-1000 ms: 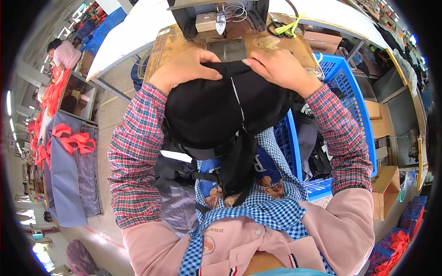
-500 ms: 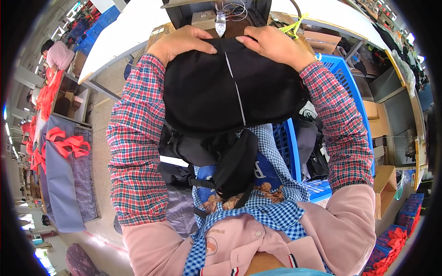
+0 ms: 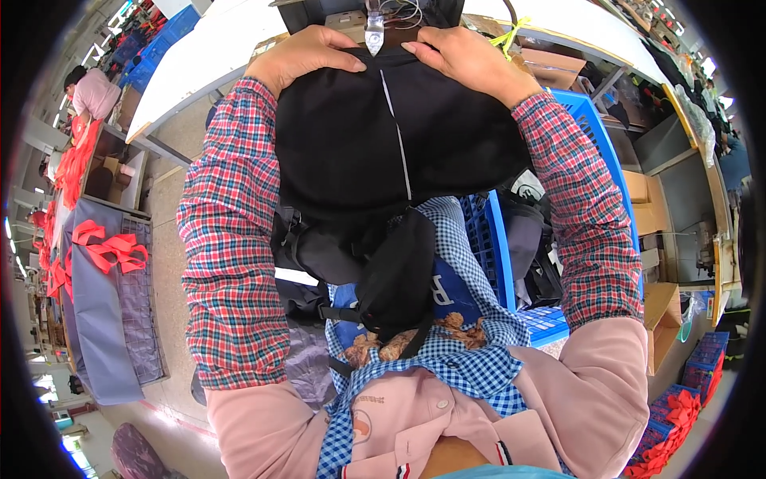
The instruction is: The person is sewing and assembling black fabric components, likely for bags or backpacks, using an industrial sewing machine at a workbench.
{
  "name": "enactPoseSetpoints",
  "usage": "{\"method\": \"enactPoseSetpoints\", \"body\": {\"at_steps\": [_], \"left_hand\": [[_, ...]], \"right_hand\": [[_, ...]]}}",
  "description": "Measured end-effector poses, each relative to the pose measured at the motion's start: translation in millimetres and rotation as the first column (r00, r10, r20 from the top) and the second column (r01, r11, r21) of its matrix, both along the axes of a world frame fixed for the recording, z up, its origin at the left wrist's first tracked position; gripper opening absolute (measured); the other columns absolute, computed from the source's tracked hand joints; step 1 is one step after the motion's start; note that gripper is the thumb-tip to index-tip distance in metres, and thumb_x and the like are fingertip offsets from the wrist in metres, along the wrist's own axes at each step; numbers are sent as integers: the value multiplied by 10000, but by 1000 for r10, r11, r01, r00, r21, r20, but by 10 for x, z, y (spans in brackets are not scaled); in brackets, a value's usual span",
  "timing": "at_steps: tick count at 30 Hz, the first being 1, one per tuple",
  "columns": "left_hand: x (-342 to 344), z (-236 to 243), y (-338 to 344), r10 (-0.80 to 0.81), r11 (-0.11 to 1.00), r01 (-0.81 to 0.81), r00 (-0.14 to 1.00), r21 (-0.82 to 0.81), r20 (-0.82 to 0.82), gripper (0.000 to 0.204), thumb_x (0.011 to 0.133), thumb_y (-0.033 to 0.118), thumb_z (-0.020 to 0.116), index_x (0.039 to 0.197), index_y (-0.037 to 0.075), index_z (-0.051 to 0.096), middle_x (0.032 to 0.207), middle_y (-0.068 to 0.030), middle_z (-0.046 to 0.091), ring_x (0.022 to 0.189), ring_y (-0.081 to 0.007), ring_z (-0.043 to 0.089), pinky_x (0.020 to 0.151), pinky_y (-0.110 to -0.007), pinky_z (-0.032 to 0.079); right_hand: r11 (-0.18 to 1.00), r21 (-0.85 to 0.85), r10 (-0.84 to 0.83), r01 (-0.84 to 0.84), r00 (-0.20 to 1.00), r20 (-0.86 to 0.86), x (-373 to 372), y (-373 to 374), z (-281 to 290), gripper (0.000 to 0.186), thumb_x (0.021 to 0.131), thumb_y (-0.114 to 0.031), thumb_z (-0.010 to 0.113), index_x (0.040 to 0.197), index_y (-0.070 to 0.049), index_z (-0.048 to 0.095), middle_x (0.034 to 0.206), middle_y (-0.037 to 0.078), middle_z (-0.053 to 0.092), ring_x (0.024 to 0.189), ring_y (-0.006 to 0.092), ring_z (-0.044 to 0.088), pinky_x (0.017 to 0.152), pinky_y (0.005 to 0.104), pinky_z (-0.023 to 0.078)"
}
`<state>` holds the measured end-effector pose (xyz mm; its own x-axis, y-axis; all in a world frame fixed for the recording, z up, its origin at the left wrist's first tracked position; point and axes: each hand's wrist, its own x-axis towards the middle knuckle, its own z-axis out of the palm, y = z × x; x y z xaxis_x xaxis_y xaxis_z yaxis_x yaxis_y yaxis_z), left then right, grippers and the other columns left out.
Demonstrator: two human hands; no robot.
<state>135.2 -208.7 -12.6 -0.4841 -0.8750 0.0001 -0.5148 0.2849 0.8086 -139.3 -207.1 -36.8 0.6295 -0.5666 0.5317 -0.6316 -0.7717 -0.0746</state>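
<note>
A black fabric bag (image 3: 335, 144) is stretched between my two hands, a thin pale line running down its middle. My left hand (image 3: 307, 57) pinches its far edge on the left, thumb on top. On the right, my right hand (image 3: 471, 64) grips the same edge with its thumb lying along the cloth. Between my hands, the pointed metal tip (image 3: 374, 33) of a machine reaches that edge; whether it touches the cloth I cannot tell. Black straps and a padded black part (image 3: 396, 271) hang below, over my checked apron (image 3: 479, 363).
A blue plastic crate (image 3: 499, 247) holding dark items stands at my right. White tabletops (image 3: 207, 56) flank the machine (image 3: 327, 17). Yellow-green ties (image 3: 511, 36) hang near my right hand. Red strips (image 3: 108, 247) lie over grey cloth at far left, where another person (image 3: 100, 96) bends.
Both hands have carried the bag's far edge slightly forward, closer to the metal tip. The whole view has shifted a little. The grip of both hands looks the same.
</note>
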Motion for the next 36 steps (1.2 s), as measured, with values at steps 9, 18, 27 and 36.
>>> {"method": "enactPoseSetpoints", "body": {"at_steps": [9, 18, 27, 36], "left_hand": [[845, 432, 824, 33, 999, -32, 999, 38, -20, 191, 828, 65, 703, 997, -23, 686, 890, 9, 684, 805, -58, 625, 785, -202, 499], [-897, 747, 1947, -784, 518, 716, 617, -467, 76, 183, 700, 65, 707, 881, 49, 684, 701, -106, 575, 650, -302, 595, 558, -364, 440], [-969, 256, 2441, -146, 730, 60, 987, -681, -69, 257, 849, 134, 702, 1078, 24, 663, 1010, -94, 670, 956, -212, 630, 867, -312, 476], [-1840, -199, 2609, -419, 883, 469, 804, 17, -423, 426, 952, 278, 635, 1253, 0, 516, 923, -55, 558, 856, -160, 533, 832, -270, 443]], "right_hand": [[802, -243, -576, 545, 814, -75, -1803, 109, 441, 324, 951, -342, 580, 1030, -31, 631, 974, 195, 665, 897, 373, 634, 792, 459, 488], [654, 312, 528, -690, 711, 464, -6, 2269, 233, 601, 800, -271, 806, 1260, 9, 540, 1223, 155, 597, 1130, 254, 579, 982, 356, 460], [513, 606, -596, -608, 256, 761, -704, 3231, -134, 350, 1010, -328, 480, 1114, -6, 571, 898, 114, 659, 652, 198, 658, 496, 303, 527], [799, -128, 6, -588, -205, 979, -1349, 3114, 590, 295, 1040, -239, 417, 1160, -36, 594, 1088, 136, 700, 855, 277, 706, 803, 386, 575]]}}
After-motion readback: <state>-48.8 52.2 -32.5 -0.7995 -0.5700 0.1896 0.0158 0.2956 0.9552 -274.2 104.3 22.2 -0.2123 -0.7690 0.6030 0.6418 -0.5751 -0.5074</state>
